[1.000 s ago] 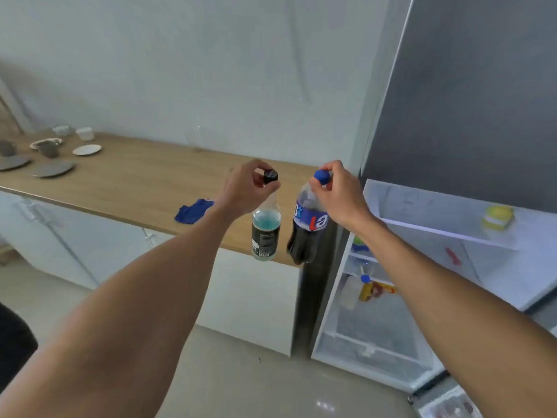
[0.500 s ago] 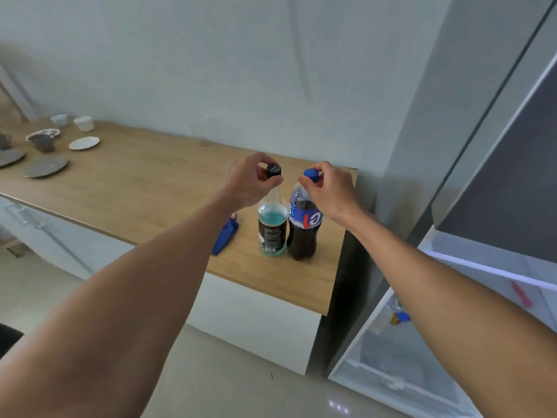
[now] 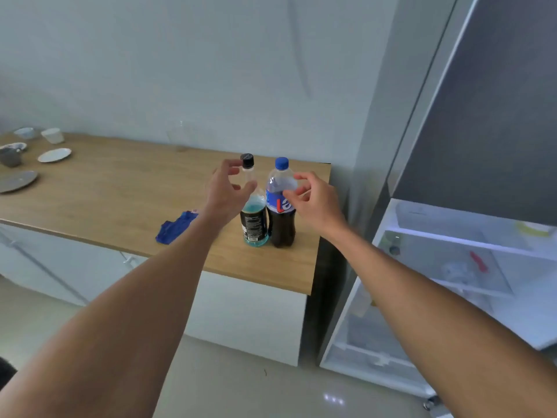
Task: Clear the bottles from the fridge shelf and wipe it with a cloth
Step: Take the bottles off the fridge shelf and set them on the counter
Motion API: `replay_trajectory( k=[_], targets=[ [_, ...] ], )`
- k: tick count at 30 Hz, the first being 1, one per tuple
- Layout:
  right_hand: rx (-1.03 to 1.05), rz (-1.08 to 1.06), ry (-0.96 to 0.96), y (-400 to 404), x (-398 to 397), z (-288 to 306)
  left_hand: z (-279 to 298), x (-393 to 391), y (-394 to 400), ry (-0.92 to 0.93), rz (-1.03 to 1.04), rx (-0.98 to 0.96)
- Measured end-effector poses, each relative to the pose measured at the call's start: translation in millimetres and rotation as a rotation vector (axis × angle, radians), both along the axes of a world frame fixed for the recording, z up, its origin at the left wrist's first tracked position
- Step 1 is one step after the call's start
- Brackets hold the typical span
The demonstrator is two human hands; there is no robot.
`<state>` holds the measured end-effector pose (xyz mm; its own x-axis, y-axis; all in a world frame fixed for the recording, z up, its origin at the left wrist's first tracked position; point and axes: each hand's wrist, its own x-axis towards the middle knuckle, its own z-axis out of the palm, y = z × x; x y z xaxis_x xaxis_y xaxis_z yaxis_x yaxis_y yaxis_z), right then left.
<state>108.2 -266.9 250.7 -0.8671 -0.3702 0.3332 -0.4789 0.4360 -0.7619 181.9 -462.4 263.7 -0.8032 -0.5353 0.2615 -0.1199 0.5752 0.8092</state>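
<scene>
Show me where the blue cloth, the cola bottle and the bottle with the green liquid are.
blue cloth [image 3: 174, 229]: head view, middle of the crumpled fabric on the wooden counter.
cola bottle [image 3: 281, 227]: head view, dark lower body beneath the blue label.
bottle with green liquid [image 3: 253, 226]: head view, black label on its lower body.

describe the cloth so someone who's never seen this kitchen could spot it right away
Find the wooden counter beside the open fridge. Near its front edge, left of two upright bottles, lies the cloth. It is the only crumpled, deep blue, soft thing there.
</scene>
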Motion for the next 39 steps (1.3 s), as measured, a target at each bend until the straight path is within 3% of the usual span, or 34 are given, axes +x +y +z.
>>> replay_trajectory(
  k=[8, 13, 20, 26, 34, 39],
  targets=[
    [0.055, -0.152, -0.037, 127.0, 106.1, -39.8, -33.5, 83.8, 124.5, -0.1, -0.235, 0.031],
    [0.06, -0.278, -0.097, 205.2, 112.0, -72.5, -61.4, 87.1, 206.5, -0.149, -0.328, 0.035],
    [0.032, -0.414, -0.087, 280.3, 31.9, -120.7, -125.4, 14.7, 294.0, -0.249, -0.38, 0.097],
    [0.073, -0.388, -0.14, 307.2, -73.2, -185.3, -202.1, -84.9, 345.9, -0.267, -0.222, 0.349],
    [0.11, -0.337, -0.076, 291.1, -171.8, -280.6, -293.2, -180.1, 364.1, -0.222, -0.059, 0.049],
    [0.04, -0.361, -0.087, 272.7, -191.9, -309.0, -323.2, -212.3, 358.2, -0.18, 0.117, 0.012]
  ],
)
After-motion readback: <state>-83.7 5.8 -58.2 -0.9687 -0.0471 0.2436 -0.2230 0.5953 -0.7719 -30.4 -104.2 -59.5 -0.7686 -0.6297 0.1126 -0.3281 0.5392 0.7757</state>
